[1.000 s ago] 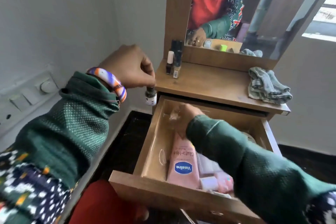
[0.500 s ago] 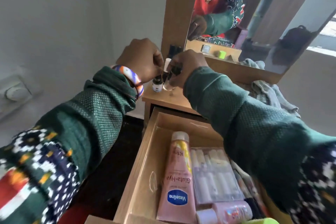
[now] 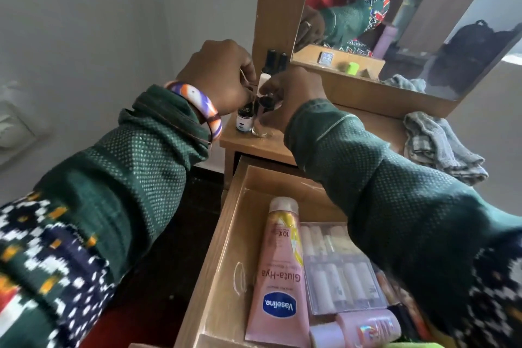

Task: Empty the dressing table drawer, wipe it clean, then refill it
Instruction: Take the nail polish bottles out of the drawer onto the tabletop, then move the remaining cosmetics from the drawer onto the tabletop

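Observation:
The wooden drawer (image 3: pixel 226 248) stands pulled out below the dressing table top (image 3: pixel 254 147). Inside lie a pink Vaseline tube (image 3: pixel 279 277), a clear case of small tubes (image 3: pixel 339 271) and a pink bottle (image 3: pixel 370 328). My left hand (image 3: pixel 217 73) pinches the cap of a small dark bottle (image 3: pixel 245 118) that stands on the left end of the top. My right hand (image 3: pixel 293 93) holds a small clear bottle with a dark cap (image 3: pixel 261 121) right beside it, also down on the top. My right sleeve hides the drawer's right side.
Several nail polish bottles (image 3: pixel 272 61) stand behind my hands against the mirror frame. A crumpled grey cloth (image 3: pixel 435 141) lies on the right of the top. The mirror (image 3: pixel 409 8) rises at the back. A wall with a switch plate (image 3: pixel 14 127) is on the left.
My right hand rose out of the drawer with the clear bottle. Both hands came to the left end of the top, and both bottles now rest on it.

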